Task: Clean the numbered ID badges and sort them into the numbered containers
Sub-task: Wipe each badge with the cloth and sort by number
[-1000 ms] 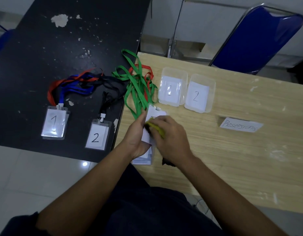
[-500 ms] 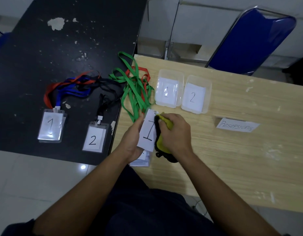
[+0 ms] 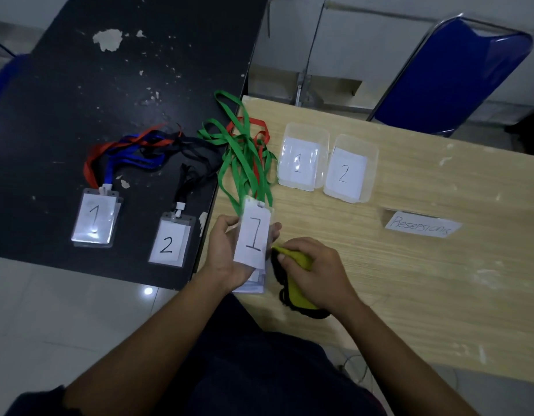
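Container 1 (image 3: 301, 159) and container 2 (image 3: 350, 172) holding only paper labels, left hand (image 3: 226, 253) grip on badge 1 (image 3: 253, 235), right hand (image 3: 316, 274) gripping cloth (image 3: 298, 283)

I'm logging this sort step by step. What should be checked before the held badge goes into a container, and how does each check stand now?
1. Number on held badge readable, a 1: ok.
2. Left hand has firm hold of it: ok.
3. Cloth in right hand off the badge face: ok.
4. Container 1 open and unblocked: ok.
5. Green lanyard free of the other straps: not ok, tangled with the red one.
6. Badge fully clean: cannot tell.
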Demonstrator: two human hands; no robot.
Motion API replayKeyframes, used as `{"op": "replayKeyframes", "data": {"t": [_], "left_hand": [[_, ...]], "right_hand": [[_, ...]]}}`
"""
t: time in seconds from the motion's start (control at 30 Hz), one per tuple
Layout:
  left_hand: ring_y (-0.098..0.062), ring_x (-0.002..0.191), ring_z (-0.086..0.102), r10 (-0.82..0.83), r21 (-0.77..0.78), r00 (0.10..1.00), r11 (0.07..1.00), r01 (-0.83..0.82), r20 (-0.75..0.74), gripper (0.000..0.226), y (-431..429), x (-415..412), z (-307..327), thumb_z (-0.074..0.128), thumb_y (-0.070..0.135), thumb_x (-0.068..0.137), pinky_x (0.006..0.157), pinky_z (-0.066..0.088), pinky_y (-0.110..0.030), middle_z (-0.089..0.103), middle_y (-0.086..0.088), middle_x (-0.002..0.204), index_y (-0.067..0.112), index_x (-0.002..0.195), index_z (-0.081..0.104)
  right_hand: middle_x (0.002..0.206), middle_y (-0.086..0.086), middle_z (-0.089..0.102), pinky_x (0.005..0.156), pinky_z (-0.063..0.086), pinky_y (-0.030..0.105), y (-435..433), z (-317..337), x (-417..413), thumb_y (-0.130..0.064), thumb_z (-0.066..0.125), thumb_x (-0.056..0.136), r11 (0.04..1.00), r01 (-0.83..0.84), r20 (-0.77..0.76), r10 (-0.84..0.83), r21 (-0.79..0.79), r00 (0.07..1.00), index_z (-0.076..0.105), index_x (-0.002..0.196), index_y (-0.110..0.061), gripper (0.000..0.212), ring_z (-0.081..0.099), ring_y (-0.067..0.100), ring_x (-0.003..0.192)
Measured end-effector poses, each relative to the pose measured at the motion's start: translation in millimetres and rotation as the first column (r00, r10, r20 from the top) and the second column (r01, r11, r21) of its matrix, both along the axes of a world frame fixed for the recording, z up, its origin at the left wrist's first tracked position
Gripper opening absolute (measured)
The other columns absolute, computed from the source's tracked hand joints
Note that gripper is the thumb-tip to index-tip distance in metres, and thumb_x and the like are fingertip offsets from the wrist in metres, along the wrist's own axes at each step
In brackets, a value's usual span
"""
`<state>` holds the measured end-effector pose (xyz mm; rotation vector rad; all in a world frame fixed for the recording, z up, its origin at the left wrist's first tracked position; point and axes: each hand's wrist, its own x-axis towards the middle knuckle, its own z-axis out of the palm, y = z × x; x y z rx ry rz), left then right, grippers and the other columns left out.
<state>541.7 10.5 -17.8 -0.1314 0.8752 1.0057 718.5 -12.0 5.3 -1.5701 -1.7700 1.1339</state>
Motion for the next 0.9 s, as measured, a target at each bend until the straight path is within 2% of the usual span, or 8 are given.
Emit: {"op": "replayKeyframes", "data": {"t": [0.1, 0.23, 0.33, 0.47, 0.57, 0.67, 0.77, 0.9], "left_hand": [[-0.025, 0.086, 0.064, -0.118, 0.041, 0.986, 0.992, 0.123, -0.119, 0.049, 1, 5, 2, 0.054, 0.029, 0.08, 0.075, 0.052, -0.032, 0.068, -0.022, 0.118, 0.004, 0.121, 0.064], [-0.021, 0.086, 0.065, -0.163, 0.064, 0.943, 0.98, 0.189, -0.289, 0.049, 3, 13, 1, 0.067, 0.02, 0.079, 0.072, 0.058, -0.029, 0.066, -0.014, 0.107, 0.0, 0.123, 0.059], [-0.024, 0.085, 0.07, -0.145, 0.054, 0.954, 0.985, 0.165, -0.262, 0.057, 4, 8, -2, 0.07, 0.02, 0.073, 0.07, 0.06, -0.033, 0.07, -0.016, 0.105, 0.002, 0.126, 0.06], [-0.026, 0.078, 0.073, -0.116, -0.029, 0.982, 0.993, 0.113, -0.146, 0.038, 6, -2, -5, 0.066, 0.02, 0.078, 0.063, 0.059, -0.034, 0.075, -0.012, 0.091, 0.007, 0.113, 0.063], [-0.03, 0.078, 0.071, -0.098, -0.032, 0.991, 0.995, 0.095, -0.096, 0.03, 8, -2, -6, 0.057, 0.02, 0.09, 0.072, 0.055, -0.039, 0.074, -0.014, 0.089, 0.008, 0.116, 0.061], [-0.035, 0.1, 0.069, -0.13, 0.04, 0.991, 0.991, 0.129, 0.013, 0.047, 12, 4, 0, 0.046, 0.038, 0.098, 0.087, 0.053, -0.048, 0.068, -0.017, 0.121, 0.007, 0.132, 0.056], [-0.035, 0.125, 0.058, -0.193, 0.135, 0.98, 0.973, 0.186, 0.044, 0.067, 16, 8, 1, 0.041, 0.062, 0.093, 0.099, 0.046, -0.051, 0.057, -0.014, 0.14, 0.016, 0.141, 0.049], [-0.033, 0.127, 0.057, -0.22, 0.168, 0.975, 0.961, 0.218, -0.008, 0.083, 15, 14, -1, 0.046, 0.073, 0.08, 0.11, 0.039, -0.053, 0.059, -0.013, 0.139, 0.02, 0.145, 0.046]], "right_hand": [[0.098, -0.013, 0.073, 0.081, 0.05, 0.018, 3, 5, -3, -0.018, 0.073, 0.087, 0.981, 0.119, -0.141, -0.141, -0.152, 0.98, 0.076, 0.101, -0.022, 0.014, 0.066, 0.002, 0.092], [0.091, -0.013, 0.076, 0.072, 0.05, 0.012, 3, 12, -13, -0.014, 0.071, 0.089, 0.949, 0.186, -0.331, -0.266, -0.253, 0.905, 0.077, 0.097, -0.023, 0.013, 0.07, 0.003, 0.086], [0.088, -0.017, 0.075, 0.067, 0.05, 0.01, 2, 12, -9, -0.016, 0.072, 0.087, 0.905, 0.306, -0.347, -0.4, -0.296, 0.848, 0.076, 0.09, -0.03, 0.015, 0.068, -0.002, 0.082], [0.089, -0.011, 0.076, 0.067, 0.052, 0.014, 5, 10, 8, -0.021, 0.075, 0.085, 0.801, 0.464, -0.363, -0.59, -0.379, 0.722, 0.077, 0.093, -0.026, 0.01, 0.07, 0.003, 0.084], [0.093, -0.013, 0.075, 0.072, 0.05, 0.012, 4, 12, 12, -0.019, 0.075, 0.086, 0.894, 0.375, -0.335, -0.441, -0.245, 0.833, 0.076, 0.094, -0.029, 0.013, 0.068, 0.001, 0.088], [0.099, -0.012, 0.07, 0.08, 0.048, 0.013, -2, 10, 4, -0.013, 0.074, 0.086, 0.987, 0.153, -0.117, -0.146, 0.053, 0.982, 0.076, 0.1, -0.022, 0.017, 0.063, 0.0, 0.092], [0.094, -0.001, 0.063, 0.069, 0.053, 0.033, -10, 3, -6, -0.015, 0.073, 0.087, 0.977, -0.011, 0.084, -0.007, 0.215, 0.996, 0.074, 0.109, -0.016, 0.022, 0.062, 0.012, 0.083], [0.098, -0.001, 0.06, 0.056, 0.052, 0.037, -22, 1, -23, -0.026, 0.062, 0.093, 0.917, -0.219, 0.144, 0.18, 0.333, 0.973, 0.068, 0.114, -0.022, 0.022, 0.062, 0.019, 0.077]]}}
